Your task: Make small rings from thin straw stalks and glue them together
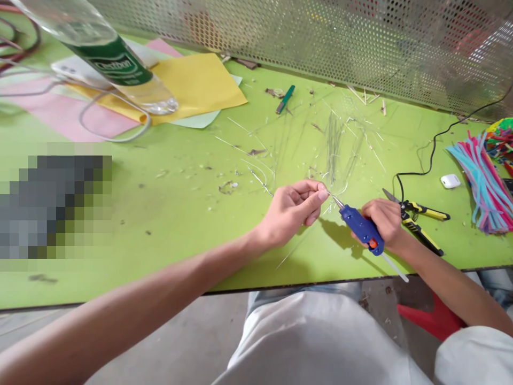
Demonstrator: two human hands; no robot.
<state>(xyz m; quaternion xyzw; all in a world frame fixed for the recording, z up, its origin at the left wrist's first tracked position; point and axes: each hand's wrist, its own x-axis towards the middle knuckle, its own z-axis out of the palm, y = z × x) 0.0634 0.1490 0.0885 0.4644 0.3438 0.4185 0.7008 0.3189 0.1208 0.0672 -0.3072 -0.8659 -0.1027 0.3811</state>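
My right hand (383,222) grips a small blue hot glue gun (360,229) with an orange trigger; a clear glue stick pokes out of its back toward the table edge. Its metal nozzle points left at my left hand (294,211). That hand's thumb and fingers are pinched together right at the nozzle tip, on something too thin to make out. Both hands hover just above the green table (180,214), near its front edge. Thin strands of dried glue (336,144) lie scattered on the table beyond the hands.
Yellow-handled cutters (420,219) lie right of my right hand. A black cord (433,155), a white case (450,181) and a bundle of coloured pipe cleaners (487,187) sit further right. A clear bottle with a green label (112,61), yellow and pink paper (196,85), a green pen (285,99) and a mesh wall (320,37) stand behind.
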